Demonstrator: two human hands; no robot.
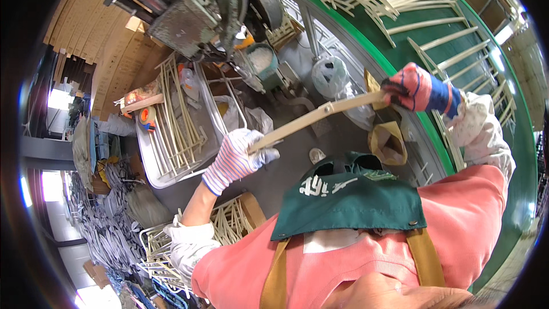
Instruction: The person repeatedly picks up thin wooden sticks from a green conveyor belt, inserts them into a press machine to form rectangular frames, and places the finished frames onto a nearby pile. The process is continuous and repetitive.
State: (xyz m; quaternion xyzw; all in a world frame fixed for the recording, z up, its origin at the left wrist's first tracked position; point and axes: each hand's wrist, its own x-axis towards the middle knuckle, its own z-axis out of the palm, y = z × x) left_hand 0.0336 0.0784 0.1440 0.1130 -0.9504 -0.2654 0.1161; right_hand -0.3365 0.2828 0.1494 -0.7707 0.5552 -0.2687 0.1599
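Observation:
A long cream-coloured slat (pixel 303 123) is stretched level in front of my body, with what looks like a riveted joint near its middle. My left hand (pixel 237 157), in a white glove with thin stripes, grips its left end with the thumb along it. Around the other end closes my right hand (pixel 417 88), in a red and dark blue glove. A green, worn riveting-type machine (pixel 194 20) stands just beyond the slat, with a small bowl of pale bits (pixel 261 60) on it.
At left, a white tray (pixel 150 178) carries several similar slats and an orange tape roll (pixel 147 115). A green conveyor (pixel 420 23) heaped with slat frames curves along the right. Below my left arm is a wire basket (pixel 150 243) of slats; an open bag (pixel 388 143) stands near the conveyor.

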